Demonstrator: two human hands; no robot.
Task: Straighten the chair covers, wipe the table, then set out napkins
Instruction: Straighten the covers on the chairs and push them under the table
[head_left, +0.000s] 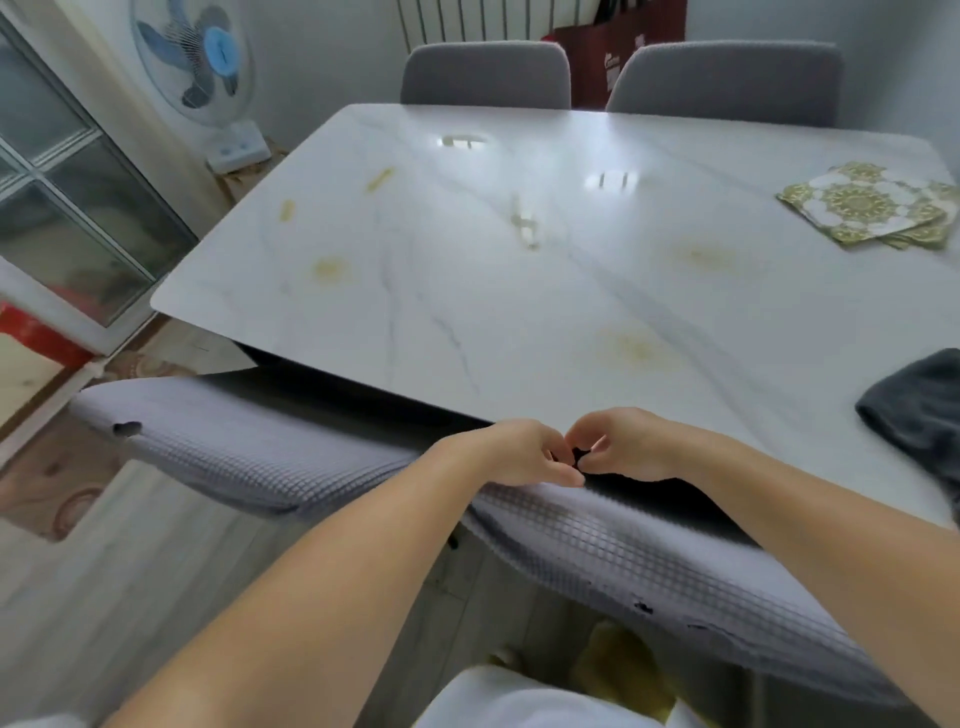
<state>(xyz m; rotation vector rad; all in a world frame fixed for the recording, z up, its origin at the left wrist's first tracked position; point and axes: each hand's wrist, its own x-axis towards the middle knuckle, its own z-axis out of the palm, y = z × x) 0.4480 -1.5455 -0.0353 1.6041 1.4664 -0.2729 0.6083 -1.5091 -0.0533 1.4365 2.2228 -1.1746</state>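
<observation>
Both hands, left and right, curled together pinching chair cover at top edge; cover stretching sideways along desk edge, equally near both.

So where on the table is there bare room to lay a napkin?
Bare: the table's left half and centre, toward the far chairs. Taken: right edge, with the napkin stack and grey cloth. Crowded: near edge, where both hands pinch the chair cover.
</observation>
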